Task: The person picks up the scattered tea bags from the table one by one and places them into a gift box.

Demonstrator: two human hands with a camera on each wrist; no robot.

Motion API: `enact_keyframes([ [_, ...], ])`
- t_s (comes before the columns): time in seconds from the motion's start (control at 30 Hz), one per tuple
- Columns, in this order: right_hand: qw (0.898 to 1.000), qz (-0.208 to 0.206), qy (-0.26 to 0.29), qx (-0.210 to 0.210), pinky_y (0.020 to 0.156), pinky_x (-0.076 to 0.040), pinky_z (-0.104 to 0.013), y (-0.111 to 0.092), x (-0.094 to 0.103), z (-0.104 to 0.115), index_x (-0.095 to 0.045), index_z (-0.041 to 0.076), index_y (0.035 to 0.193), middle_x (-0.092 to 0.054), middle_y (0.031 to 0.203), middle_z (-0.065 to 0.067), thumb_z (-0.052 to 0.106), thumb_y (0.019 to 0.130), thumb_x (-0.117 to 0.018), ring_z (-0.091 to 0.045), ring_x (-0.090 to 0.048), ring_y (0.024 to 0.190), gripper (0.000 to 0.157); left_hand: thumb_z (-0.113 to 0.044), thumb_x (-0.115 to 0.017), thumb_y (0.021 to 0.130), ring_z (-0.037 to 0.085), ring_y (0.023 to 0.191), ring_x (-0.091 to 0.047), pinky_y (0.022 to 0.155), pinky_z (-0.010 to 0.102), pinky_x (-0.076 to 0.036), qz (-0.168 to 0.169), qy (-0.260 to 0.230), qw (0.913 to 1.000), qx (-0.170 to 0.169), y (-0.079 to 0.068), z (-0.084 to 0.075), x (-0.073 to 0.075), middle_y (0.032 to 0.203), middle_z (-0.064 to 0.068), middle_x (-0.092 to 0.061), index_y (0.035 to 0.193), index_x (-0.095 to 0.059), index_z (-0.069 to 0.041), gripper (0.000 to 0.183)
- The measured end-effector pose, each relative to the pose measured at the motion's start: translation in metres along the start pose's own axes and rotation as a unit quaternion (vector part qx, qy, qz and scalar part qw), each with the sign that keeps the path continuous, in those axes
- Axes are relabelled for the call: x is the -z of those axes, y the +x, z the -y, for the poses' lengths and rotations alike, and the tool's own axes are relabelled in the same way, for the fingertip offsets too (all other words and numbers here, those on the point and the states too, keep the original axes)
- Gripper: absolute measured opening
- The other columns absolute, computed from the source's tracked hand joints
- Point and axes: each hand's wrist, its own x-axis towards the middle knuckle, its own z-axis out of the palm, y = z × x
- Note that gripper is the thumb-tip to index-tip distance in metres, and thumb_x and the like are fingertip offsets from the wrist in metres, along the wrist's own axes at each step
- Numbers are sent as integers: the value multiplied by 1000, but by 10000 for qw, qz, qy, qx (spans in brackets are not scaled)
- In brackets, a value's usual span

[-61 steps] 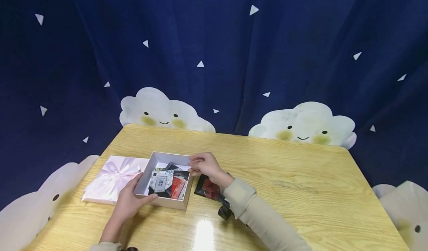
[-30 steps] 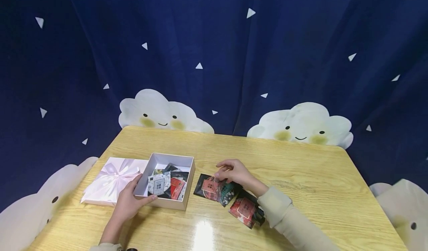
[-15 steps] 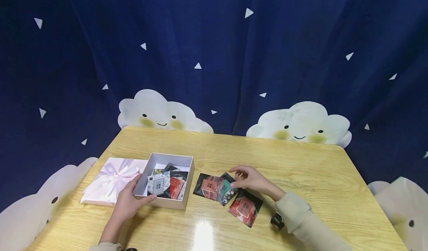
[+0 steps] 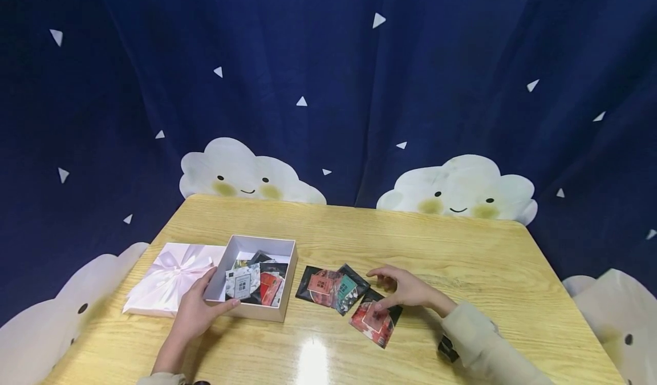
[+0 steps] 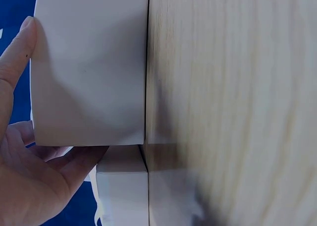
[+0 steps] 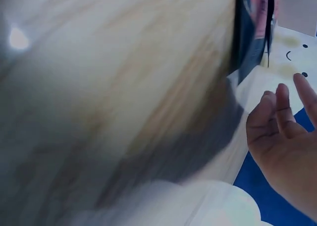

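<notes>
At the lower left of the head frame, the left hand grips the near-left corner of the box, thumb along the front wall and fingers round the side, apparently to steady it. The bowed lid lies just beside, presumably off to leave the sachets inside reachable. Well apart, right of centre, the right hand hangs loosely bent, seemingly holding nothing, its thumb over the red sachet; contact I cannot tell. The green sachet overlaps its left neighbour.
</notes>
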Motion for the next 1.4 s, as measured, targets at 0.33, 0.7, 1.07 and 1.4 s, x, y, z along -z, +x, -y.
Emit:
enact_keyframes([
  [0.33,9967,200,-683,-399,73,-37,-30,-14,-1,-6,-54,-1,115,-48,104,-9,29,66,-81,-21,-41,88,64,-25,-82,64,49,117,-37,95,57,-32,-18,3,10000,-6,-1,-1,1,132,35,-36,130,-37,11,87],
  [0.7,9901,-78,-1384,-204,75,-34,-29,-14,-10,-5,-55,4,99,-38,96,-3,28,52,-88,-20,-33,89,63,-25,-82,64,49,116,-38,93,58,-33,-36,50,10000,-34,-2,-5,2,130,36,-37,130,-38,11,87],
  [1.07,9888,-189,-1469,-160,66,-29,-27,-14,-9,-2,-50,7,80,-36,87,-2,18,54,-87,-19,-30,81,47,-25,-82,65,49,117,-38,93,57,-34,36,43,10000,58,-2,-7,5,132,35,-35,131,-37,10,88],
  [1.4,9963,-89,-756,-401,59,-37,-24,-19,3,-7,-55,5,83,-46,78,-3,0,60,-79,-12,-40,69,34,-26,-82,64,49,117,-38,93,57,-34,2,62,10000,6,-2,-4,3,132,35,-36,131,-38,11,88],
])
